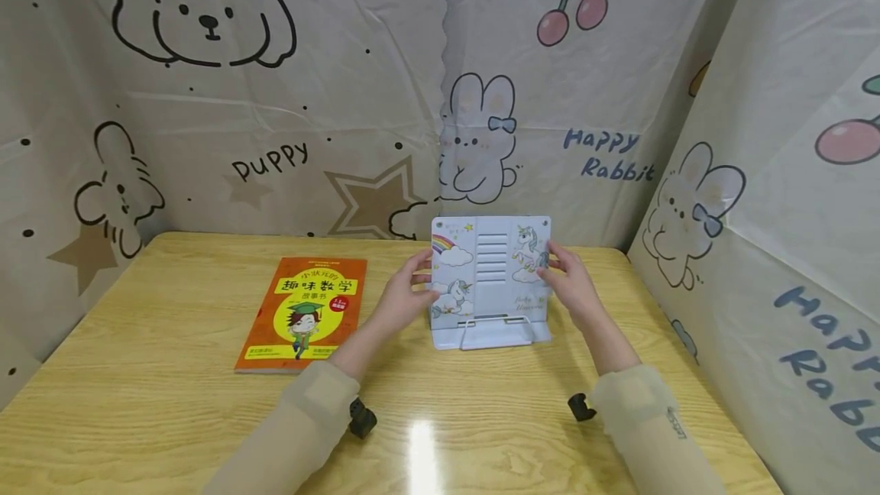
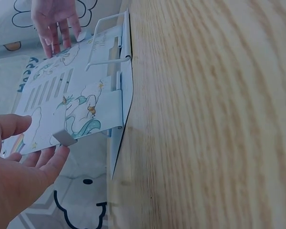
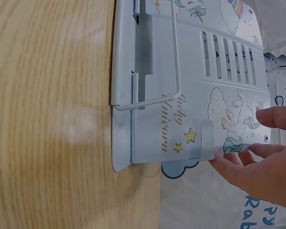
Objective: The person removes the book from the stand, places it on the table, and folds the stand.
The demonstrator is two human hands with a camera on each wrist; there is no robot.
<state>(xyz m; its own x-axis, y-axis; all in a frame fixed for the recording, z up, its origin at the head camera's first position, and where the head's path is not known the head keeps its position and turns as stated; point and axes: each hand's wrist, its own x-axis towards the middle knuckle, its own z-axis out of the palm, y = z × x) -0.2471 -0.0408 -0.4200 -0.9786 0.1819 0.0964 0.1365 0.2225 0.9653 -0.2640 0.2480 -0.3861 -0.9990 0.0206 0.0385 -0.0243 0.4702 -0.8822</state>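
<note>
I observe the bookstand [image 1: 491,298] on the table [image 1: 495,418], left hand [image 1: 404,298] and right hand [image 1: 574,290] each holding one side edge; the book [image 1: 302,315] lies left of the bookstand.

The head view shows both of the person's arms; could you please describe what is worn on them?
The left sleeve and right sleeve are pale beige, with wide cuffs. Small dark lettering, not clearly legible, marks the right one. A small black block shows beside each cuff. The left hand and right hand wear no gloves.
</note>
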